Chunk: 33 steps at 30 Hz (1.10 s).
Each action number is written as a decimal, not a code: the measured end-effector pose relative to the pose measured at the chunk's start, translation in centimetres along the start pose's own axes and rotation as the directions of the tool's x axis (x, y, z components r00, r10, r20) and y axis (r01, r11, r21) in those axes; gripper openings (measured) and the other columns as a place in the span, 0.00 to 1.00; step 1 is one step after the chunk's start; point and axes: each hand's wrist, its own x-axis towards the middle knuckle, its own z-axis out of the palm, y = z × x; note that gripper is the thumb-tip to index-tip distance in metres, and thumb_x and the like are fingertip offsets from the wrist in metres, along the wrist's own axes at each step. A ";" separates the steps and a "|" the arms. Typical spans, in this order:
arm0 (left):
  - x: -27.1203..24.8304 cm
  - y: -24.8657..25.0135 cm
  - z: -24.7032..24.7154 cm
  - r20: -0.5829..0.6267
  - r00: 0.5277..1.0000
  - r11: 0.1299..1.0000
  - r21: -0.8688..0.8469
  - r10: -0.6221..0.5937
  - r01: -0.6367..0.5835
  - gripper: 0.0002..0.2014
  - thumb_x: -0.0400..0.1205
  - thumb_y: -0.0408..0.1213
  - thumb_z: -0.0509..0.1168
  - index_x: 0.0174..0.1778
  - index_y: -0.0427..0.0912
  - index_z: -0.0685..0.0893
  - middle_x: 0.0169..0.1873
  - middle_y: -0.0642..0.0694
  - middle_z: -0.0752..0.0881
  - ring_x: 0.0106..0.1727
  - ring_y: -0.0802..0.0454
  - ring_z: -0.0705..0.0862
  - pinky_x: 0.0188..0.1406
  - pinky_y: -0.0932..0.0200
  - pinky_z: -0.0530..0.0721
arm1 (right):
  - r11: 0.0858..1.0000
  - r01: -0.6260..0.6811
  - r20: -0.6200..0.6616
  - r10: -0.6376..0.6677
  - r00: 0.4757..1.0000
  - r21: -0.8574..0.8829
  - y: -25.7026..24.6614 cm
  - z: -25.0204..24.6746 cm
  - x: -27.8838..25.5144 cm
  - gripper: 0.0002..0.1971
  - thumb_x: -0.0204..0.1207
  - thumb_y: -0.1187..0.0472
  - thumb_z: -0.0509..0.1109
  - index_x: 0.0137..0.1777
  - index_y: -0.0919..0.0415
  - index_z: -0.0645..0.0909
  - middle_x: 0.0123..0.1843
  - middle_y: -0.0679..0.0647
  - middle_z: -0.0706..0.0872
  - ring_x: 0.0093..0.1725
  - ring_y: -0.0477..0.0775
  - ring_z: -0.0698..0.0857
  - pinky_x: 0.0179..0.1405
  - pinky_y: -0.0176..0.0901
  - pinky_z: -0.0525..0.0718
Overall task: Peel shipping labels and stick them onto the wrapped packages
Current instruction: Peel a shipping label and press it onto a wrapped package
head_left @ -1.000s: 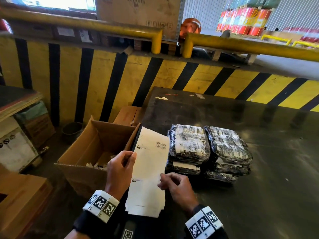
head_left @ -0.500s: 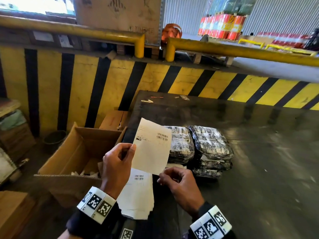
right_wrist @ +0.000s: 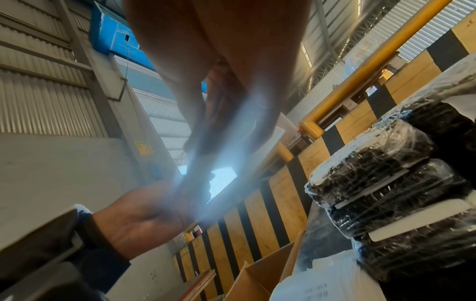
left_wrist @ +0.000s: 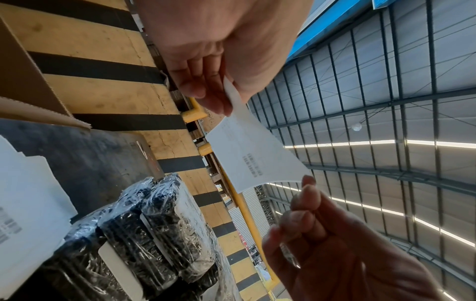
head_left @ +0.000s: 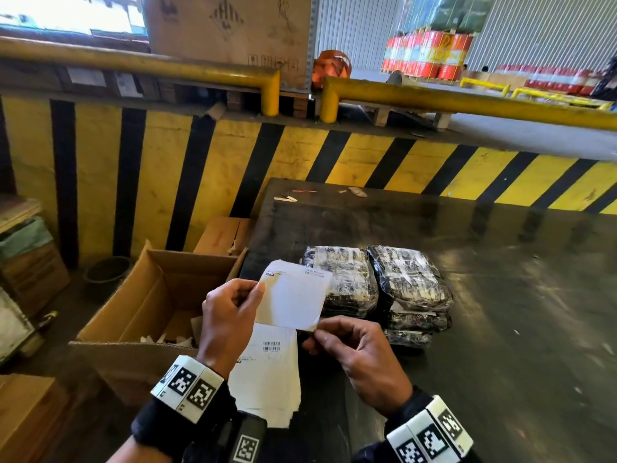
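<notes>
A white shipping label [head_left: 292, 297] [left_wrist: 253, 157] is held up in the air between both hands. My left hand [head_left: 230, 315] [left_wrist: 221, 81] pinches its left edge between thumb and fingers. My right hand [head_left: 354, 349] [left_wrist: 316, 230] pinches its lower right corner. Below it a stack of label sheets [head_left: 267, 372] [left_wrist: 23, 203] [right_wrist: 332, 281] lies on the dark table [head_left: 500, 312]. Just behind, two piles of black packages wrapped in clear film [head_left: 377, 289] [left_wrist: 144, 234] [right_wrist: 386, 183] sit on the table, some with white labels showing.
An open cardboard box [head_left: 143, 302] with paper scraps stands left of the table. A yellow and black striped wall [head_left: 200, 182] with yellow rails [head_left: 467, 101] runs behind. More boxes are stacked at the far left.
The left hand has lifted one label off the stack and raised it. The right hand has come up from the stack and taken hold of the label's lower corner.
</notes>
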 end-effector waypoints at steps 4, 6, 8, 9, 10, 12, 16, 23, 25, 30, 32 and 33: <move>-0.2 0.1 0.1 0.000 0.998 0.991 0.124 0.055 -0.054 0.06 0.78 0.37 0.71 0.49 0.43 0.86 0.41 0.50 0.88 0.44 0.54 0.87 0.37 0.71 0.82 | 1.000 0.020 -0.022 -0.020 1.000 -0.002 -0.5 -0.1 0.2 0.06 0.78 0.72 0.67 0.48 0.71 0.86 0.39 0.61 0.91 0.40 0.50 0.88 0.47 0.38 0.86; -0.6 0.9 0.0 -0.007 0.982 0.959 0.218 0.187 -0.181 0.08 0.77 0.37 0.71 0.51 0.44 0.86 0.44 0.50 0.87 0.45 0.56 0.85 0.38 0.74 0.79 | 1.000 0.031 -0.039 -0.031 0.999 0.000 -0.6 -0.2 0.4 0.06 0.78 0.72 0.67 0.47 0.70 0.86 0.40 0.62 0.91 0.40 0.51 0.88 0.47 0.39 0.86; -1.5 2.2 0.1 0.125 0.936 0.921 0.178 0.328 -0.346 0.06 0.77 0.39 0.71 0.49 0.46 0.88 0.44 0.53 0.87 0.44 0.57 0.86 0.37 0.71 0.81 | 0.999 0.045 -0.053 -0.045 0.998 -0.001 -0.8 -0.1 0.7 0.06 0.78 0.71 0.67 0.46 0.70 0.86 0.39 0.63 0.91 0.40 0.52 0.88 0.47 0.40 0.86; -2.1 3.0 0.2 0.213 0.905 0.909 0.124 0.368 -0.399 0.07 0.77 0.43 0.70 0.47 0.47 0.89 0.43 0.55 0.88 0.43 0.57 0.86 0.37 0.70 0.82 | 0.998 0.058 -0.053 -0.058 0.997 -0.008 -0.9 -0.1 0.8 0.06 0.78 0.71 0.68 0.46 0.70 0.86 0.39 0.62 0.91 0.39 0.52 0.87 0.46 0.40 0.86; -2.8 3.6 0.3 0.291 0.879 0.906 0.080 0.377 -0.415 0.09 0.77 0.47 0.69 0.47 0.48 0.90 0.41 0.57 0.88 0.43 0.58 0.87 0.37 0.72 0.81 | 0.997 0.071 -0.050 -0.072 0.996 -0.019 -1.0 -0.2 0.9 0.06 0.77 0.71 0.68 0.45 0.71 0.86 0.38 0.61 0.90 0.39 0.51 0.87 0.45 0.39 0.85; -3.9 4.4 0.8 0.364 0.858 0.914 0.045 0.362 -0.404 0.13 0.76 0.52 0.69 0.48 0.49 0.90 0.41 0.59 0.89 0.43 0.61 0.87 0.36 0.75 0.81 | 0.995 0.088 -0.044 -0.090 0.995 -0.037 -1.0 -0.2 1.0 0.06 0.77 0.69 0.69 0.46 0.70 0.88 0.38 0.61 0.91 0.38 0.50 0.87 0.43 0.38 0.85; -4.4 4.0 1.4 0.347 0.865 0.916 0.035 0.363 -0.399 0.11 0.75 0.51 0.69 0.47 0.51 0.90 0.39 0.60 0.89 0.41 0.62 0.87 0.34 0.74 0.82 | 0.990 0.103 -0.041 -0.107 0.993 -0.095 -0.7 -0.3 0.8 0.06 0.76 0.67 0.70 0.45 0.66 0.89 0.39 0.62 0.91 0.37 0.51 0.87 0.42 0.40 0.86; -4.0 3.1 2.1 0.310 0.901 0.942 0.047 0.303 -0.332 0.07 0.79 0.43 0.63 0.43 0.46 0.85 0.34 0.59 0.86 0.39 0.62 0.86 0.32 0.71 0.83 | 0.992 0.069 -0.037 -0.073 0.997 -0.101 -0.3 -1.3 0.2 0.04 0.73 0.71 0.70 0.41 0.69 0.86 0.35 0.59 0.90 0.36 0.49 0.86 0.41 0.37 0.84; -3.2 2.3 2.3 0.261 0.925 0.948 0.089 0.275 -0.306 0.06 0.81 0.38 0.63 0.42 0.42 0.83 0.33 0.57 0.84 0.38 0.65 0.85 0.30 0.73 0.81 | 0.995 0.056 -0.120 -0.065 0.991 -0.081 -0.5 -2.1 0.0 0.04 0.67 0.68 0.68 0.34 0.66 0.84 0.29 0.56 0.87 0.32 0.47 0.84 0.37 0.35 0.82; 0.0 -1.0 1.5 0.189 0.981 0.990 0.132 0.034 -0.059 0.08 0.84 0.33 0.61 0.40 0.38 0.81 0.32 0.46 0.83 0.32 0.56 0.81 0.27 0.69 0.79 | 0.999 0.023 -0.333 -0.035 0.942 -0.039 -0.5 -6.0 -0.4 0.07 0.61 0.65 0.63 0.25 0.62 0.79 0.21 0.57 0.77 0.23 0.53 0.74 0.23 0.41 0.75; 1.0 -2.9 0.7 0.153 0.988 0.982 0.190 -0.022 -0.007 0.08 0.84 0.35 0.61 0.42 0.36 0.81 0.34 0.44 0.83 0.35 0.49 0.82 0.30 0.63 0.80 | 0.999 0.023 -0.438 -0.011 0.899 0.023 -0.7 -7.7 -0.6 0.07 0.60 0.65 0.62 0.23 0.62 0.77 0.20 0.56 0.74 0.21 0.54 0.72 0.20 0.39 0.74; 1.6 -3.8 0.2 0.135 0.990 0.975 0.221 -0.046 0.016 0.09 0.84 0.35 0.61 0.42 0.35 0.82 0.35 0.42 0.84 0.37 0.46 0.83 0.31 0.58 0.82 | 0.998 0.033 -0.487 -0.002 0.873 0.056 -0.9 -8.5 -0.6 0.08 0.59 0.65 0.62 0.21 0.61 0.77 0.19 0.54 0.74 0.20 0.54 0.71 0.18 0.35 0.74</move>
